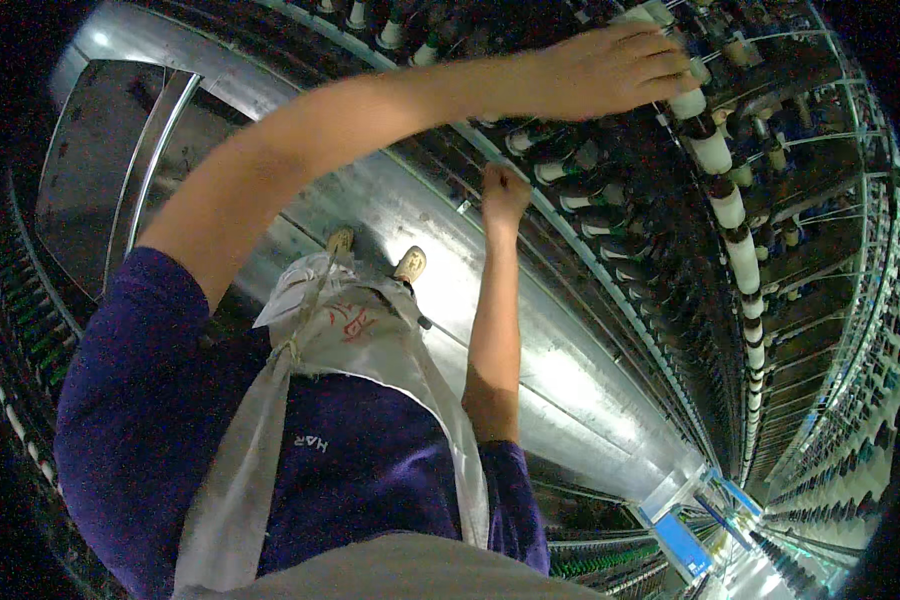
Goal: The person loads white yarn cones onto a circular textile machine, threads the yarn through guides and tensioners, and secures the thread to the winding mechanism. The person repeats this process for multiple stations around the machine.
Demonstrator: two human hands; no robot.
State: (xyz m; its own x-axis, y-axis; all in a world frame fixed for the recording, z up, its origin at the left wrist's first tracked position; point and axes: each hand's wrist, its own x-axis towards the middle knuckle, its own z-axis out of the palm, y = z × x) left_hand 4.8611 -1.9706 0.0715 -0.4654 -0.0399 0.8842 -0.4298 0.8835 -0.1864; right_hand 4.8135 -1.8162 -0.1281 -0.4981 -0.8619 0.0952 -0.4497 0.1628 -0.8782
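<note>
My left arm stretches across the top of the view to the spinning machine. There my left hand [620, 72], fingers extended and a little apart, lies over the row of white rollers [711, 153]. Its fingertips are at one roller with a dark band; the thumb and whatever lies under the palm are hidden. Lower down, beside the machine's long rail [560, 225], my right hand [506, 192] is closed with the fingers curled in. What it holds, if anything, is too small to make out. Several bobbins [577, 160] with pale yarn stand just right of it.
The machine's rows of rollers and bobbins run away to the lower right. A shiny metal walkway [570, 385] lies under my feet, with a dark panel [100, 160] at upper left. Another machine row [30, 310] stands at far left. A blue panel [682, 545] shows at the aisle's end.
</note>
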